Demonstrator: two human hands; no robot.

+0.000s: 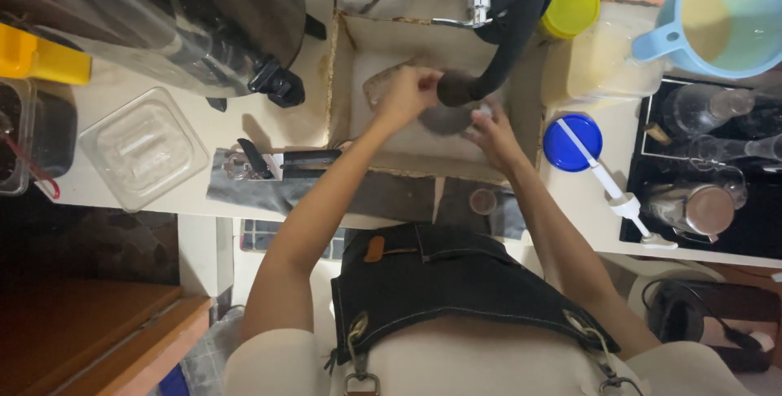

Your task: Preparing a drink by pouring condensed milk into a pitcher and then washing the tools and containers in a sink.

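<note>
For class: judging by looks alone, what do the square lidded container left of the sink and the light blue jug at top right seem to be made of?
Square container: probably clear hard plastic, see-through with soft glare on its lid. Light blue jug: likely opaque moulded plastic, even colour, smooth slightly glossy rim and handle.

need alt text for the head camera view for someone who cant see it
Seen from above, a person in a dark apron holds both hands in a small sink, the left hand and right hand around a dark round object under a black hose. A clear tub and blue pitcher sit on the counters.
</note>
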